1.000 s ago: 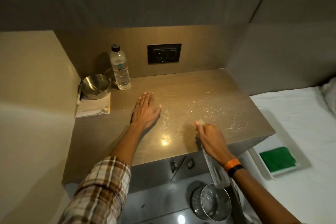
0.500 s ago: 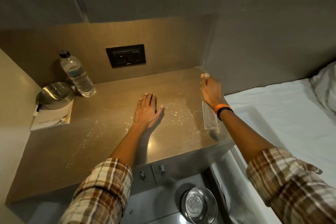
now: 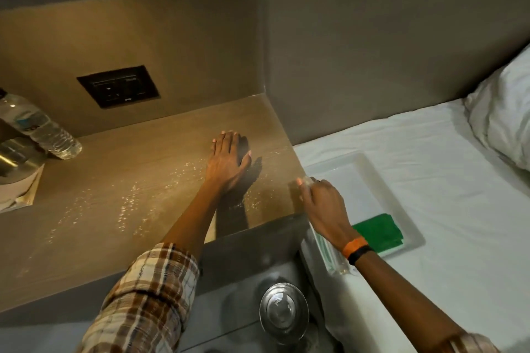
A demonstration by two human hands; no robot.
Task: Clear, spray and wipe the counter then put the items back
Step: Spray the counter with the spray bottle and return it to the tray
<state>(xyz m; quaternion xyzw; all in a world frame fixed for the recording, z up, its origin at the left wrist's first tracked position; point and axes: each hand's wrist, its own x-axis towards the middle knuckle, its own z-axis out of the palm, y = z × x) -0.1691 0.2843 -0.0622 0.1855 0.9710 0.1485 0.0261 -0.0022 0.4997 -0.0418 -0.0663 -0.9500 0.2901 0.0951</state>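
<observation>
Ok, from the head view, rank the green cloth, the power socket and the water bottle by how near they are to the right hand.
1. Green cloth: in the white tray on the bed, just right of the right hand.
2. Power socket: on the back wall, up and to the left.
3. Water bottle: far left of the counter.

A dark wall socket panel (image 3: 118,86) sits in the tan back wall. To the right lies a bed with a white sheet (image 3: 447,189) and a white pillow (image 3: 504,120) at its far end. On the floor below stands a round shiny metal bin (image 3: 284,311).
</observation>
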